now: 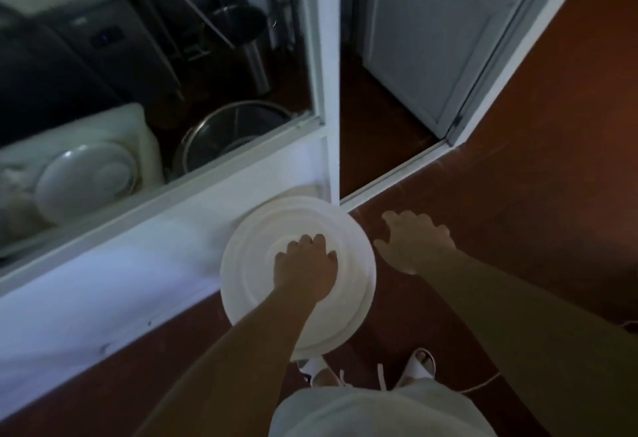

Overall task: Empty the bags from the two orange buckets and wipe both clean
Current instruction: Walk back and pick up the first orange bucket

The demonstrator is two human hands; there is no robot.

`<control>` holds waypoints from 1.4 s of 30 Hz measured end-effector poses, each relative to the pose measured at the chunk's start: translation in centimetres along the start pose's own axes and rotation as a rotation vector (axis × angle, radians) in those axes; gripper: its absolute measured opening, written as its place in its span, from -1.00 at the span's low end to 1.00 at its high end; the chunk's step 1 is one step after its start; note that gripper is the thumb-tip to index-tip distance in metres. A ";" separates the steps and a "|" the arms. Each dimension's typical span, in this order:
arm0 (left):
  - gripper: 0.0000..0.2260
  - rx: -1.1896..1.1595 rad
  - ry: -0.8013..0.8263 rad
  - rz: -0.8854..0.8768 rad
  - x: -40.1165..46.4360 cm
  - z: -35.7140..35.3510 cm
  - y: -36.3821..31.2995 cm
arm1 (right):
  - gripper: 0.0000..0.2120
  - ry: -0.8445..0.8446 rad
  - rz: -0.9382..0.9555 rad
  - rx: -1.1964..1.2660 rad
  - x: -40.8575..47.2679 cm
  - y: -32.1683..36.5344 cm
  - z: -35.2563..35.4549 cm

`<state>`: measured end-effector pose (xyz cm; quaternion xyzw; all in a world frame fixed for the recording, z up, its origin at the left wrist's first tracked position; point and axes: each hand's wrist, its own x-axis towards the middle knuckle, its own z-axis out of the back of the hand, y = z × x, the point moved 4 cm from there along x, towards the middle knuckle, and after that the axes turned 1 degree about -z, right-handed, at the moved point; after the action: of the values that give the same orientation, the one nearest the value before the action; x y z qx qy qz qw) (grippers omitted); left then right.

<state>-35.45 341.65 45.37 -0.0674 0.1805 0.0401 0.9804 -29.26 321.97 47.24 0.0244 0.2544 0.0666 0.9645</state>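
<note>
A round white lid (pixel 252 284) covers a container that stands on the red floor against a white wall panel; the container's body is hidden beneath it, so its colour cannot be seen. My left hand (pixel 305 262) lies on the lid's raised centre with its fingers curled over it. My right hand (pixel 416 241) hovers just right of the lid, fingers spread, touching nothing. No orange bucket or bag shows in the head view.
Behind the glass pane (pixel 155 57) stand a steel pot (pixel 228 140), a dark bin and another white lid (pixel 86 178). A doorway with a white door (pixel 431 39) opens on the right. My feet in white sandals (pixel 419 362) stand on the red floor.
</note>
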 end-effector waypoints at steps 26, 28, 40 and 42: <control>-0.57 0.209 -0.063 -0.768 9.6 7.4 -64.5 | -0.37 -0.238 -0.764 0.419 -13.8 -58.8 7.6; -0.57 0.227 -0.041 -0.815 11.6 7.0 -68.8 | -0.37 -0.222 -0.824 0.427 -12.9 -62.3 7.8; -0.55 0.333 0.074 -1.048 26.4 8.0 -94.6 | -0.40 -0.225 -1.199 0.577 -8.1 -81.5 12.0; -0.54 0.358 0.088 -1.083 27.5 7.7 -98.5 | -0.40 -0.216 -1.250 0.613 -8.1 -84.4 12.0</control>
<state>2.97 246.98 54.23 0.0153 0.1650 -0.5022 0.8487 -20.55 237.14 54.82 0.1507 0.1307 -0.5774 0.7917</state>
